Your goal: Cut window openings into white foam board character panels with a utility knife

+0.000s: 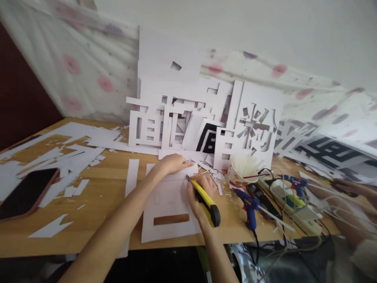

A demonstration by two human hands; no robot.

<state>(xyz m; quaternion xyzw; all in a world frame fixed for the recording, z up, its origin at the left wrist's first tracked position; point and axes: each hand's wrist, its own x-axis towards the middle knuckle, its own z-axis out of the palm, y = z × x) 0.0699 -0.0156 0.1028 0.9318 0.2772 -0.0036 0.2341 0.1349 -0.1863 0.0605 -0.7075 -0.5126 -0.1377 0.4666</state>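
A white sheet [149, 220] with a rectangular slot cut through its lower part lies flat near the table's front edge. My left hand [174, 164] rests on its upper part, fingers pointing right; whether they are spread or pressed together is hard to tell. Just to the right, my right hand [203, 188] is closed round a yellow and black utility knife [206, 198], its tip pointing up-left, over the sheet. Small paper scraps [216, 177] lie beyond my right hand.
Cut-out white boards [169, 86] lean at the back. A phone [28, 192] and paper pieces lie left. Right are a paper cup [235, 179], a blue glue gun [250, 208], a power strip [306, 220] with cables, and another person's hands [350, 190].
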